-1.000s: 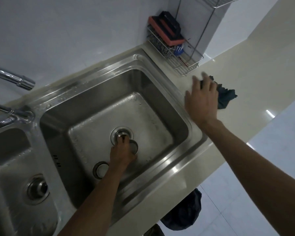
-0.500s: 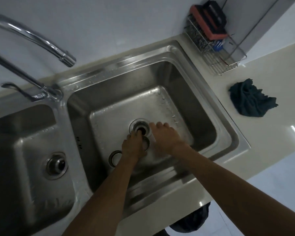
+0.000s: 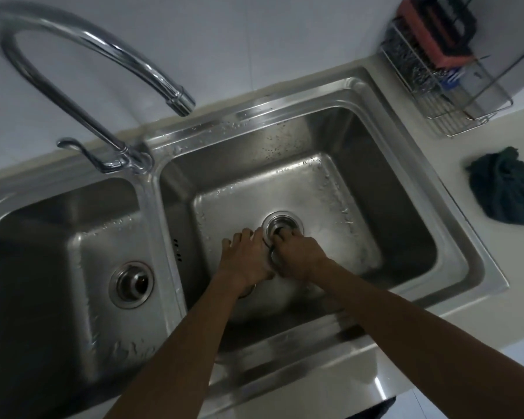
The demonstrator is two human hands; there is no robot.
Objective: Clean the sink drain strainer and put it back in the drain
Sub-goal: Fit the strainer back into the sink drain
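**Two hands at one drain**

Left hand (image 3: 245,261) lies flat, released. Right hand (image 3: 297,256) pinches what seems the strainer (image 3: 273,253) beside the right basin's drain (image 3: 282,228). Two basins, one faucet (image 3: 103,65), one cloth (image 3: 508,189) on the tabletop (image 3: 436,152). No legible writing.

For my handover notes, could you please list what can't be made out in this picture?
Head view:
- Round metal drain strainer: mostly hidden by left hand and right hand; grip unclear.
- Metal ring on the basin floor: covered by the left wrist.
- Dark crumpled cloth: cut off by the right edge.
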